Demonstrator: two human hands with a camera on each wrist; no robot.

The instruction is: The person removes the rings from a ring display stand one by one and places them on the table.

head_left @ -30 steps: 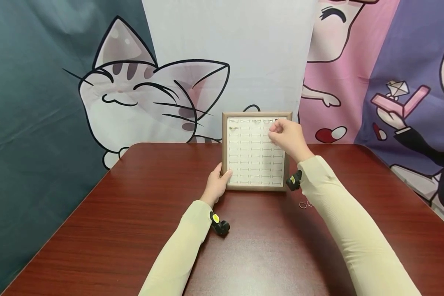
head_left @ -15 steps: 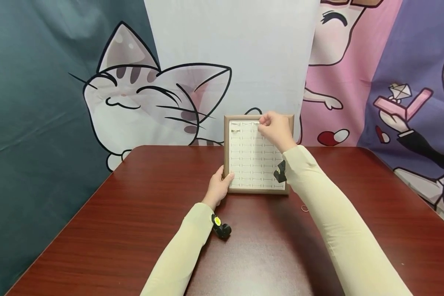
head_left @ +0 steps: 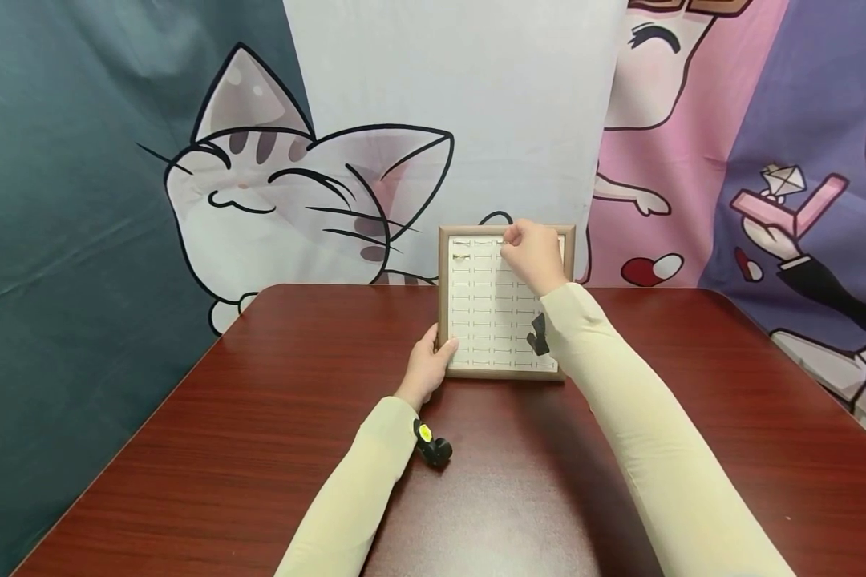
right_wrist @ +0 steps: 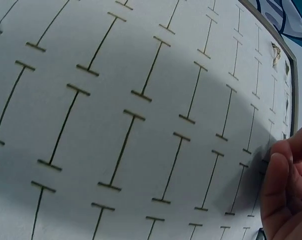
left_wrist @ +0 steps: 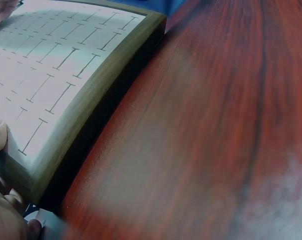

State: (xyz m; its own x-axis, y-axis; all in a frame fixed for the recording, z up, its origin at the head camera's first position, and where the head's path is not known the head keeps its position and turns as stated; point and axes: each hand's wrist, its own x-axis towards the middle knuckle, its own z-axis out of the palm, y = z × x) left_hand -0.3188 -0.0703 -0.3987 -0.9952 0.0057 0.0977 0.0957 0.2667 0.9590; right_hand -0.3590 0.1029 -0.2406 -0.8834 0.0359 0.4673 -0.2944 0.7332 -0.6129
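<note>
Slotted board (head_left: 482, 320), left fingers (head_left: 429, 336) gripping lower-left edge, right fingers (head_left: 514, 236) at top

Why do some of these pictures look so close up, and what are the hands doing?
There's no machine arm here, just a person's two bare hands. The wide picture comes from a camera worn on the head. The two close-ups come from a black camera on each wrist, so each one looks at its own hand's work.

The left hand grips a framed white board by its lower left edge, holding it upright at the reddish table. The board has rows of little slots, and a gold-coloured ring sits near its top left.

The right hand is at the board's top; I can't see whether it pinches anything.
</note>
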